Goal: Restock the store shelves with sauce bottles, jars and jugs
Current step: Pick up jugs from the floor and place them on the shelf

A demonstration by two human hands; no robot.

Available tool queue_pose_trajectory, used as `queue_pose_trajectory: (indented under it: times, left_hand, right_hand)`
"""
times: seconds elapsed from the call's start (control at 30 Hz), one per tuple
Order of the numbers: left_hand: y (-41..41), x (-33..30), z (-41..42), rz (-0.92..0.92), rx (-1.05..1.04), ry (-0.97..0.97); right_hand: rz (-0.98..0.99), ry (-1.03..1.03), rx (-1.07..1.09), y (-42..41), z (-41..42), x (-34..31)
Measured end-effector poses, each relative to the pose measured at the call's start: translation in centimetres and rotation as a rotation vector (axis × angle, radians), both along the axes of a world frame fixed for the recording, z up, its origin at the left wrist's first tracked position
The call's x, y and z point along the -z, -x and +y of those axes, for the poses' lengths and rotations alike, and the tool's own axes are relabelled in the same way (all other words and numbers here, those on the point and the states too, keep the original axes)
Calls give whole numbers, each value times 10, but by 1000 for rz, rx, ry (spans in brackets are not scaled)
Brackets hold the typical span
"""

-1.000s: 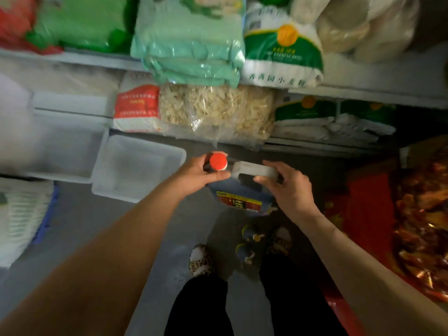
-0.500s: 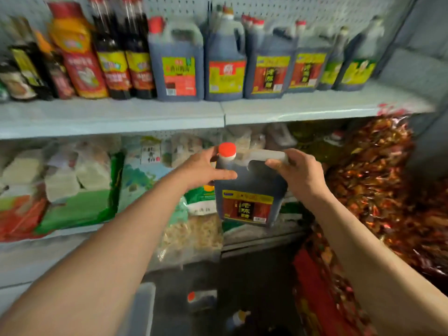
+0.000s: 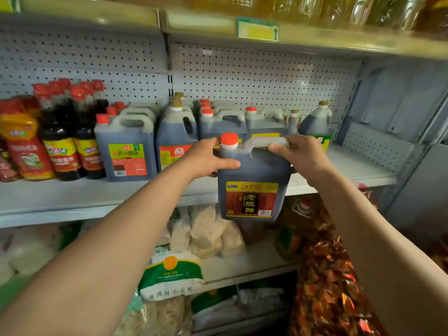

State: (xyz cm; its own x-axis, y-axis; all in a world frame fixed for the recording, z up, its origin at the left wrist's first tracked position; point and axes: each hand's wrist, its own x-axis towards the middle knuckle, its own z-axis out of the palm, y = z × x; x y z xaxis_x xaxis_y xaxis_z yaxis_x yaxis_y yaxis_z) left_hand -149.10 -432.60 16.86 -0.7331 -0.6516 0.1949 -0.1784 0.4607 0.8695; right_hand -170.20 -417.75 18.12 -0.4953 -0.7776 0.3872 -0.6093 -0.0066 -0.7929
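1. Pegboard backing (image 3: 266,76), pale grey and perforated, runs behind the middle shelf (image 3: 72,197), which I log as a white metal board with a bare stretch at its right end.
2. Far left on that shelf: I count a red and yellow sauce pouch (image 3: 24,146) standing upright, its edge cut off by the frame.
3. Just right of it: dark sauce bottles (image 3: 70,141) with red caps, packed in rows, yellow and red labels facing me.
4. Next: a square jug with green label (image 3: 126,151), red cap, dark liquid, with more jugs of the same kind behind it.
5. Beside it: a rounded jug (image 3: 177,132) with a tan cap, its lower part hidden by my left hand.
6. Left hand (image 3: 206,158): palm against the near left shoulder of the held vinegar jug (image 3: 252,187), thumb laid across its front below the neck. The fingers are hidden behind the jug.
7. Vinegar jug: dark liquid, red cap, yellow and red label. I hold it upright in the air in front of the shelf edge, its base hanging below the board, not resting on anything.
8. Right hand (image 3: 300,156): fingers curled round the white top handle of the jug.
9. Behind the hands: further red-capped jugs (image 3: 225,120) in rows at the back.
10. Right of them: a round-shouldered jug (image 3: 317,122), green label.
11. Below: lower shelf with a green and white flour sack (image 3: 169,275) and pale bagged goods (image 3: 208,234).
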Motion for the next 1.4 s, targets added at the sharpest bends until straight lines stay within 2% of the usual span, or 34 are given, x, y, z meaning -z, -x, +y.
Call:
queue_pose_trajectory:
  times: [0.33, 0.5, 0.63, 0.87, 0.97, 1.1, 1.2, 1.4]
  left_hand:
    - [152, -4, -39, -3, -154, 39]
    - [188, -7, -61, -107, -251, 148]
    - [191, -10, -64, -158, -357, 387]
    - [195, -6, -60, -355, -280, 739]
    - [195, -3, -60, -375, -319, 793]
    - [196, -1, -63, -361, -346, 839]
    - [197, -1, -67, -359, -344, 876]
    - [210, -6, -80, -435, -416, 946]
  right_hand:
    - [-35, -16, -55, 153, -62, -7]
    - [-56, -38, -70, 194, -88, 0]
    - [40, -46, -64, 207, -103, 0]
    - [122, -7, -118, 210, -103, 2]
    - [263, -20, -73, 206, -99, 0]
    - [407, -169, -196, 197, -91, 8]
    - [513, -205, -184, 198, -94, 15]
    - [533, -129, -138, 206, -124, 15]
